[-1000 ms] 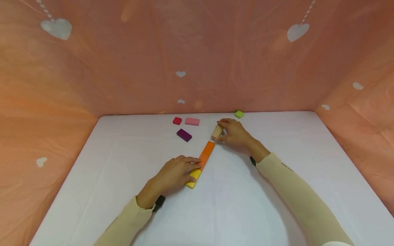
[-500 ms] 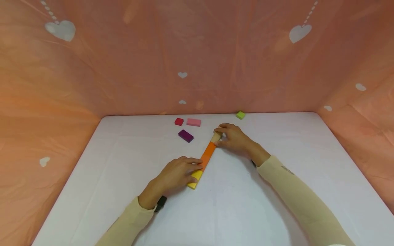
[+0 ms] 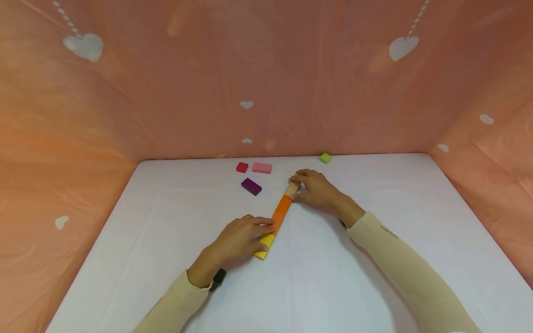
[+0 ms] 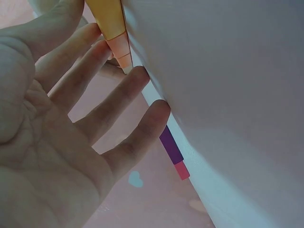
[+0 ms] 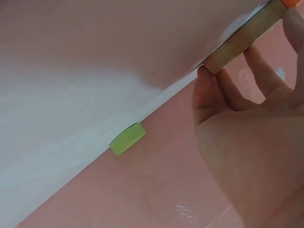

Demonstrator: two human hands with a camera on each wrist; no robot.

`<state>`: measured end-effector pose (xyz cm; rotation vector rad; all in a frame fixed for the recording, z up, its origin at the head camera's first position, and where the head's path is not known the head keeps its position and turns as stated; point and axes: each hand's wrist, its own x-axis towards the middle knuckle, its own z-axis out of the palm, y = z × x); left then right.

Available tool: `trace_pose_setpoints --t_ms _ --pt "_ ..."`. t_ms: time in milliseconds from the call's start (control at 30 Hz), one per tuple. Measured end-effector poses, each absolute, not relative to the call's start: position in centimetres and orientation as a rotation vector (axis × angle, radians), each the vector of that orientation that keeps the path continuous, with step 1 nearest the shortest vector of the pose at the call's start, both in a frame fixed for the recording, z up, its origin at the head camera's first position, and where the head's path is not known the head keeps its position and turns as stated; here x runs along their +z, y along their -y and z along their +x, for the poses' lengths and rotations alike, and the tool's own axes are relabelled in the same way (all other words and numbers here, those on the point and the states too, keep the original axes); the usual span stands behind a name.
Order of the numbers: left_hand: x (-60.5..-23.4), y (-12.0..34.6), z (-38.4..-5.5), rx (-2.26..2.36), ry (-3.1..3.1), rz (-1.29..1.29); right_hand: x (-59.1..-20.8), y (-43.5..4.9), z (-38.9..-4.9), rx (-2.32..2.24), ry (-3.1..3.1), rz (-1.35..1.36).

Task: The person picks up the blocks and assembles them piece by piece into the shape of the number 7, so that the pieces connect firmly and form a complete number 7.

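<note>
A row of flat blocks lies slantwise on the white table in the head view. At its near end is a yellow block (image 3: 267,240), then orange blocks (image 3: 281,209), then a plain wooden block (image 3: 292,188) at the far end. My left hand (image 3: 239,238) rests its thumb and fingertips against the yellow and orange part, fingers fairly straight. My right hand (image 3: 318,189) grips the wooden block between thumb and fingers. In the right wrist view the wooden block (image 5: 244,38) sits up against the orange one (image 5: 290,2).
Behind the row lie a purple block (image 3: 251,186), a red block (image 3: 242,167) and a pink block (image 3: 262,168). A green block (image 3: 325,158) lies at the table's back edge. Pinkish-orange cloth with hearts (image 3: 266,83) hangs around the table (image 3: 166,208).
My right hand has brought the wooden block down and nearer, against the far end of the orange part. My left hand has stayed in place on the row.
</note>
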<state>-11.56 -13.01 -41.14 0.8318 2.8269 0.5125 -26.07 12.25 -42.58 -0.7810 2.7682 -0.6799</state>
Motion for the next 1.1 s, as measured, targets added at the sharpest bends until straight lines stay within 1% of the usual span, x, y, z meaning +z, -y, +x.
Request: trace_pose_setpoints --t_ms 400,700,833,1100 --pt "-40.9 13.0 -11.6 0.524 -2.839 0.813 -42.2 -12.4 -25.9 -0.642 -2.799 -0.862" --pt "-41.0 13.2 -11.3 0.53 -2.851 0.805 -42.2 -12.2 -25.9 -0.696 -2.755 -0.827" --pt "-41.2 13.2 -11.3 0.563 -2.847 0.813 -42.0 -13.3 -26.8 -0.69 -2.813 -0.781" --pt "-41.5 13.1 -11.3 0.59 -2.847 0.828 -41.6 -17.3 -29.9 -0.698 -2.962 -0.624"
